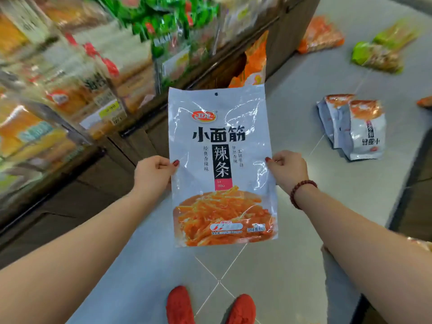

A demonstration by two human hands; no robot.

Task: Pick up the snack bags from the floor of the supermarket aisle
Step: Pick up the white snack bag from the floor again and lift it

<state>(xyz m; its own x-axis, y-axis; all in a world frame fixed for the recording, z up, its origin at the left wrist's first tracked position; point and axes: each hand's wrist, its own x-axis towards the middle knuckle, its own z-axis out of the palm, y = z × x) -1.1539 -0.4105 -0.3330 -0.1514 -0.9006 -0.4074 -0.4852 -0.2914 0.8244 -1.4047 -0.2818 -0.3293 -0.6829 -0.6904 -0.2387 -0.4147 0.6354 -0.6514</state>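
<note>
Both hands, left hand (154, 170) and right hand (288, 169), pinch the white snack bag (222, 164) upright by its edges, likely to shelve it; more white bags (353, 127) lie at two o'clock.

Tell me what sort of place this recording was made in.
Most likely a shop aisle: shelves packed with bagged snacks, a yellow price tag on the shelf edge, and a tiled floor where loose bags lie. Left hand and right hand grip a white bag.

Held bag (222, 160) ctr, shelves (70, 90) left, 2 overlapping bags (353, 127) on floor (292, 101) right.
</note>
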